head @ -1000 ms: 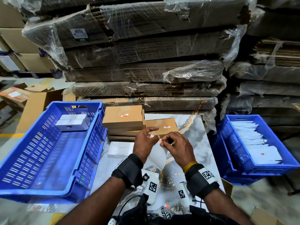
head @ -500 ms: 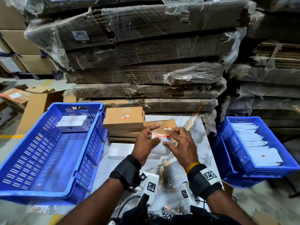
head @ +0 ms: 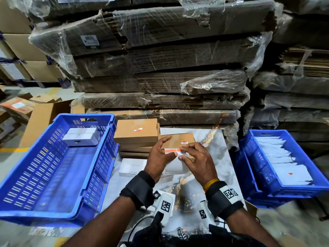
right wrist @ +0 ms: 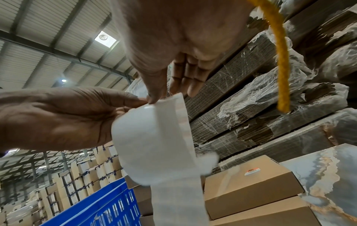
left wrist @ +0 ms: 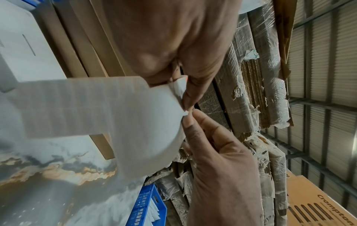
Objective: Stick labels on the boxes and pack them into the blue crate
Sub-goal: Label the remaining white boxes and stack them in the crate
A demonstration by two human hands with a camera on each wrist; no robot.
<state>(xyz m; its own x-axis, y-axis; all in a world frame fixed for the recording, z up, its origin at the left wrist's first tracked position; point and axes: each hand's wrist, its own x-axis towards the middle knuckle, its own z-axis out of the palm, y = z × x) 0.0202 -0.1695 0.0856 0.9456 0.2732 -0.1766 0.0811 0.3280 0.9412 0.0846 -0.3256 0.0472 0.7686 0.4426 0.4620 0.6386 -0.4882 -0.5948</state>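
An orange-and-white barcode label is stretched between my two hands above the marble table. My left hand pinches the white backing strip, which curls down below the hands. My right hand pinches the label's right end with thumb and forefinger, the other fingers spread. Just behind the hands, brown boxes lie stacked, the top ones labelled. A white box lies on the table under my left wrist. The blue crate at the left holds one white box.
A second blue crate at the right holds several white paper strips. Plastic-wrapped flat cardboard bundles rise like a wall behind the table. Loose cartons stand on the floor beyond the left crate.
Both hands have lifted and moved forward toward the brown boxes. The label now shows flat and face-up between the fingers, with the backing strip hanging lower.
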